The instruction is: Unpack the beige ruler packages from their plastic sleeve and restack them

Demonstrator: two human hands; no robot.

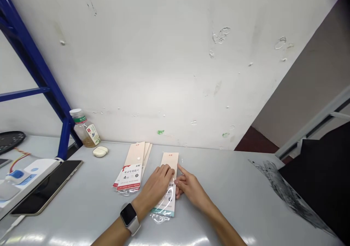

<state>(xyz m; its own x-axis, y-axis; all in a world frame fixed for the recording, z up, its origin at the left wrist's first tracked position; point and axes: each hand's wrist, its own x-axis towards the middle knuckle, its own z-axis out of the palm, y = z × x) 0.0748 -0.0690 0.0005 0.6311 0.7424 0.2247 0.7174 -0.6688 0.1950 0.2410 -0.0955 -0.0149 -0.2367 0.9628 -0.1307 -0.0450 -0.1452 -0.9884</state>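
Note:
A ruler set packet (170, 159) in clear plastic wrap, with a cream card and a teal bottom strip, lies on the grey table. Across its middle rests my left hand (158, 182), fingers together and laid over the card, covering part of the label. At the packet's right edge is my right hand (193, 189). Its index finger stretches along the edge, while the thumb and curled fingers meet at the wrap. To the left, several similar ruler set packets (131, 171) with red strips lie in a fanned stack.
A clear bottle (83, 129) and a small cream case (100, 151) stand near the wall (164, 63). At the left are a phone (47, 187), a white power strip (16, 180) and a blue metal frame (41, 60). Black material (317, 180) borders the right side.

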